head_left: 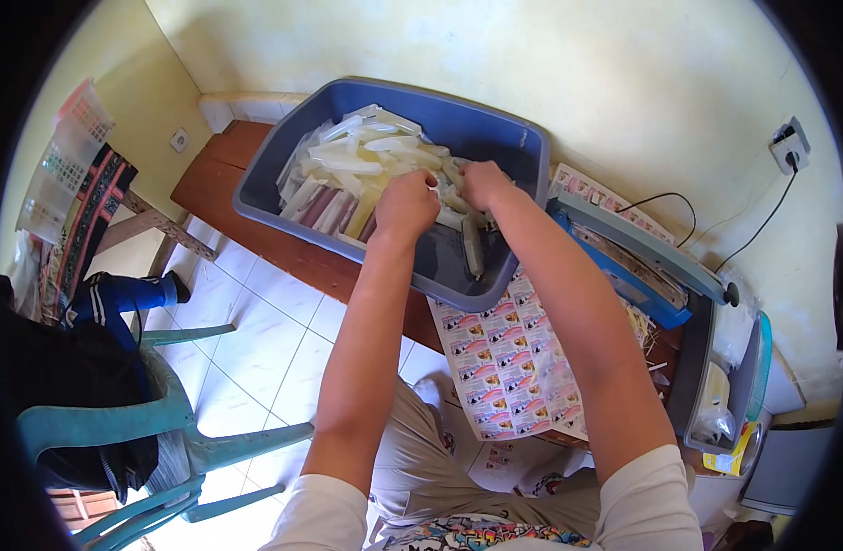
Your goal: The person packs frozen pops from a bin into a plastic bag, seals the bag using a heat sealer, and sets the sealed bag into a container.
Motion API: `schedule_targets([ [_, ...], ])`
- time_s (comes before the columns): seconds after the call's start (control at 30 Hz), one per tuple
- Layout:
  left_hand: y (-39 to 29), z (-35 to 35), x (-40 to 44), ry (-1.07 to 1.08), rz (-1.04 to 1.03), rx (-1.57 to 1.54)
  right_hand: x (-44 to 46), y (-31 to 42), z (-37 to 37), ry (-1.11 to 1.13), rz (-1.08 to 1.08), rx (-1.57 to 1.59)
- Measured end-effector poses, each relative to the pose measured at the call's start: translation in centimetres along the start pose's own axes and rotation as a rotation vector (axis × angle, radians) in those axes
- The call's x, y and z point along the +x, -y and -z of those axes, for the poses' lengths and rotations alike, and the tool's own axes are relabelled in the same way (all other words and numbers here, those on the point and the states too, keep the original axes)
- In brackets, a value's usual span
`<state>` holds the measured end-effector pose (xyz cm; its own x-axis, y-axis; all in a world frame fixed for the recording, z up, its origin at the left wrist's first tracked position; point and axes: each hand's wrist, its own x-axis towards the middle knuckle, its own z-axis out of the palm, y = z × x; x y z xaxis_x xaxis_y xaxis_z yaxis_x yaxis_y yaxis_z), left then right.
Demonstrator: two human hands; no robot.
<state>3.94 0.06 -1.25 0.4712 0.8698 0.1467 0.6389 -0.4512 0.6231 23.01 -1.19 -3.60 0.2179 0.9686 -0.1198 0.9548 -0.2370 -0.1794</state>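
Note:
A dark blue-grey plastic tub (284,147) holds a heap of long, filled clear-plastic tubes (348,161), mostly whitish and pale yellow. Some purplish tubes (322,208) lie at its near left, and a greyish-green tube (473,246) leans at the right. My left hand (408,202) is over the heap with its fingers curled closed; what they grip is hidden. Close beside it, my right hand (485,185) reaches in among the tubes at the tub's right side. Its fingers are bent closed, and I cannot make out what lies in them.
The tub rests on a brown wooden bench (221,170) along the wall. To the right are a sheet of printed labels (504,363), a blue bar sealer (614,262) and a grey bin (699,367) with plastic bags. A green plastic chair (178,418) stands at the left.

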Motion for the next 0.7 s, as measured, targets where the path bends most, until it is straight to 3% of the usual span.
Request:
schedule_targets([
  [0.07,-0.3,-0.1,-0.6,-0.006,-0.001,0.015,0.4,-0.8,-2.2,0.027,0.127,-0.162],
  [0.13,-0.7,-0.1,-0.8,0.083,0.062,-0.025,1.7,-1.8,-3.8,0.07,0.122,-0.186],
  [0.3,-1.2,0.1,-1.4,0.065,0.038,0.036,0.7,-0.8,-2.2,0.121,0.102,-0.191],
  [0.37,-1.3,0.2,-1.5,0.071,0.049,0.041,-0.6,0.8,0.0,0.169,-0.047,-0.062],
  [0.57,-1.8,0.5,-1.8,0.097,0.067,0.07,0.9,0.1,-1.6,-0.001,-0.121,0.103],
  [0.7,-1.6,0.6,-1.7,0.095,0.093,0.094,0.4,0.3,-1.5,0.077,-0.099,0.023],
])
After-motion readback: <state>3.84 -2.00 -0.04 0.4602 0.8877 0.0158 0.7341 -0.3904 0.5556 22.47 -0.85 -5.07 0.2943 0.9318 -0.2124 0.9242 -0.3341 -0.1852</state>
